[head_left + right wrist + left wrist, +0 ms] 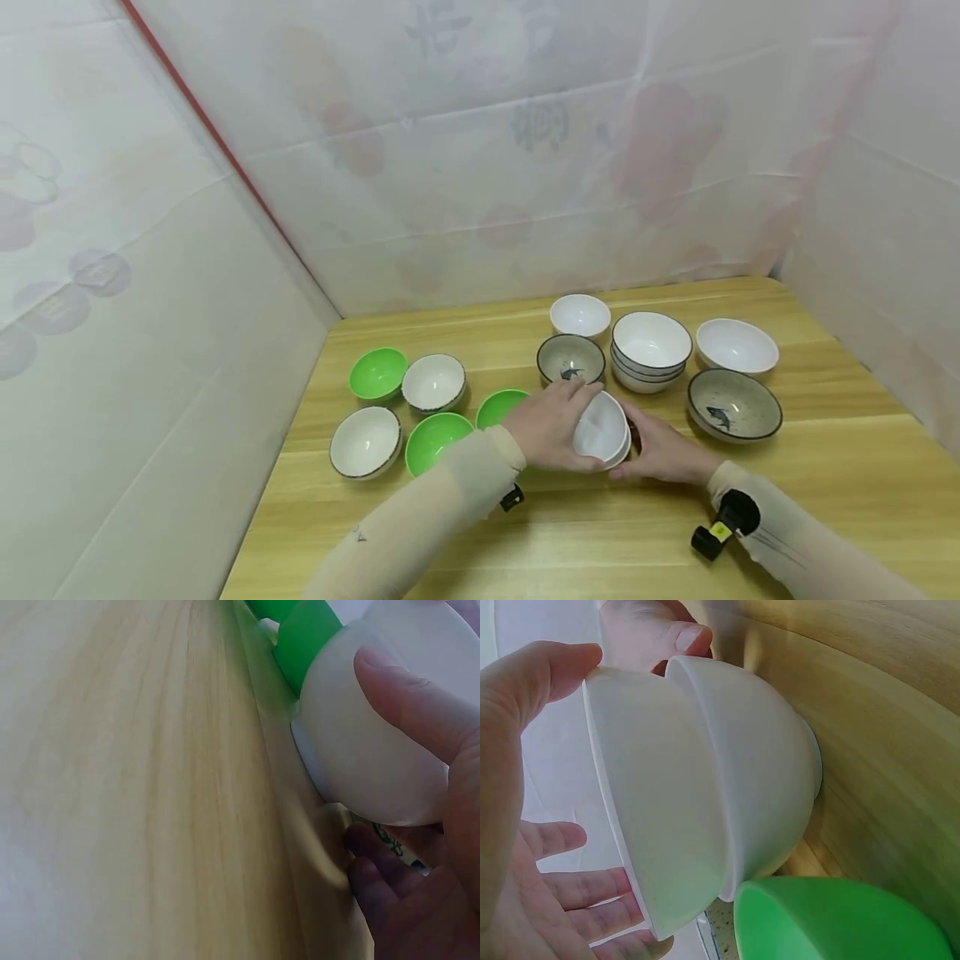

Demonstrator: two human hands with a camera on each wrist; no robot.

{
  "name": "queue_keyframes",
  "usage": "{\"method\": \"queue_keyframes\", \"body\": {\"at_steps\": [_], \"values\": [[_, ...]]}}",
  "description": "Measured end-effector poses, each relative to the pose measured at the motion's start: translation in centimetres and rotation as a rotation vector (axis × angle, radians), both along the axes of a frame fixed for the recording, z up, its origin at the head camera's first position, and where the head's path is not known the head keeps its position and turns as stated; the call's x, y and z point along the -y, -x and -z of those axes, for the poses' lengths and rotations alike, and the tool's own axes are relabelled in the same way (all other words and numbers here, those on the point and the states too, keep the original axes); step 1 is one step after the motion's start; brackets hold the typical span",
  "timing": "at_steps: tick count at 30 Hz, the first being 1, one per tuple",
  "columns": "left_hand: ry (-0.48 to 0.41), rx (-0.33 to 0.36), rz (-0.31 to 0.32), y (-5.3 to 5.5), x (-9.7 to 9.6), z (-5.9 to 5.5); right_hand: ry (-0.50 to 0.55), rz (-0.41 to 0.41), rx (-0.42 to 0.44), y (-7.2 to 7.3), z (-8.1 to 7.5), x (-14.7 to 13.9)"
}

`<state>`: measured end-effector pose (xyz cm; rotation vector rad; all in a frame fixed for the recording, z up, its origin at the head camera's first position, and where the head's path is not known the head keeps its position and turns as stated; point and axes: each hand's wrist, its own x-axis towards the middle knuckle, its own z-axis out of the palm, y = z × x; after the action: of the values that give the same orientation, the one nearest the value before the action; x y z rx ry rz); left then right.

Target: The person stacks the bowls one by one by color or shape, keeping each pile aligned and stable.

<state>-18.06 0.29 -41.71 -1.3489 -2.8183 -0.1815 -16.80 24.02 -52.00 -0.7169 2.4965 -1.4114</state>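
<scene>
Two plain white bowls sit one inside the other on the wooden table, between my hands. My left hand (555, 425) grips the upper white bowl (652, 787), thumb on one side of the rim and fingers across from it. The lower white bowl (769, 765) is held by my right hand (671, 446), whose thumb (405, 694) presses its outer wall while the fingers reach low near its foot. Beside them stands a green bowl (501, 406), partly hidden by my left hand. Just behind is a grey-beige bowl (572, 354) with a fish drawing.
Dark-rimmed white bowls form a stack (651, 343) at back right, near white bowls (580, 314) and another fish bowl (735, 400). On the left are green bowls (378, 373) and two dark-rimmed white bowls (365, 442). Printed cloth (465, 192) walls the table (585, 550).
</scene>
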Motion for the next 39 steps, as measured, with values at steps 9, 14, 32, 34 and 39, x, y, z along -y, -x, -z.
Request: {"method": "queue_keyframes", "body": {"at_steps": [9,14,32,34,39], "values": [[-0.008,-0.017,0.005,0.2,-0.9,0.9,0.081,-0.033,0.096,0.0,-0.7,0.0],[0.003,-0.016,0.012,0.3,-1.1,0.9,0.091,-0.039,0.104,0.0,-0.8,0.0],[0.034,0.024,-0.01,0.6,-1.5,2.0,0.074,-0.053,0.06,0.1,-0.5,-0.1],[0.034,0.02,-0.008,0.6,-1.5,2.0,0.075,-0.053,0.058,0.2,-0.5,-0.1],[0.04,0.021,-0.003,0.6,-1.5,2.1,0.067,-0.051,0.051,0.2,-0.4,-0.2]]}}
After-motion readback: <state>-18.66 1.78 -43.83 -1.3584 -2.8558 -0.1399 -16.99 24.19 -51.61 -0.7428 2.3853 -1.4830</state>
